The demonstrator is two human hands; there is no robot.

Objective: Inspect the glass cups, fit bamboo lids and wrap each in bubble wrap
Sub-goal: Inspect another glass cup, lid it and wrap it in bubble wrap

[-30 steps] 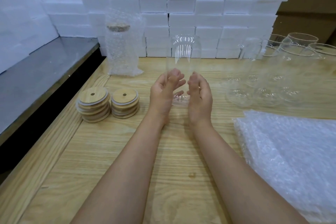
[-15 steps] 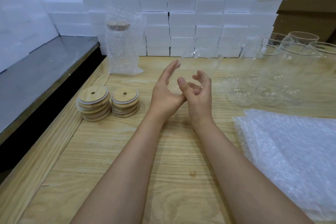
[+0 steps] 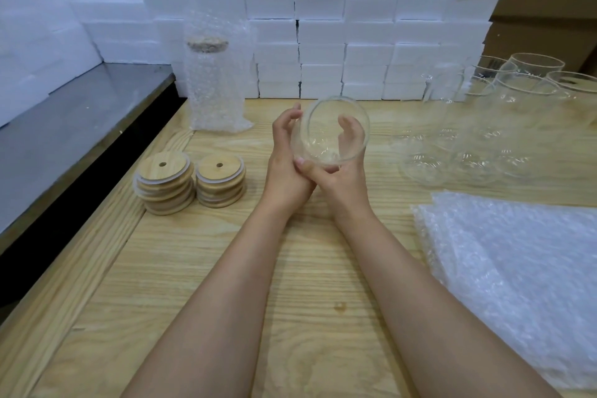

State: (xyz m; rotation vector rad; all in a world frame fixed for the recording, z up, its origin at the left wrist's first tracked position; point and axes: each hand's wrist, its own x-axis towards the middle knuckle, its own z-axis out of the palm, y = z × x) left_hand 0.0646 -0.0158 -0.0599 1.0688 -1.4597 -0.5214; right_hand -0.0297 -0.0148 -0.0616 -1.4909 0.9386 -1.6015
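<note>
A second ago the clear cylindrical glass cup [image 3: 323, 121] stood upright between two flat palms, base down. Half a second ago it was swinging over sideways. Now it lies tipped with its open mouth turned up toward the viewer, above the middle of the pale wooden bench [image 3: 226, 300]. The left hand [image 3: 284, 158] grasps the cup's left wall with curled fingers. The right hand [image 3: 345, 181] grasps it too, thumb across the underside and fingers showing through the glass on the far side. That turn reads as the inspection step in progress: wall and base can be checked through the mouth, and no lid is on this cup yet. The two stacks of round bamboo lids with a centre hole [image 3: 190, 182] sit just left of the hands, near the bench's left edge, within easy reach for the step that should follow. One lidded cup already sleeved in bubble wrap [image 3: 214, 90] stands at the far left corner. A cluster of bare glass cups [image 3: 484, 126] waits toward the far right corner. The pile of clear bubble-wrap sheets [image 3: 517, 268] lies along the right edge. White foam blocks [image 3: 323, 10] are stacked behind the bench
</note>
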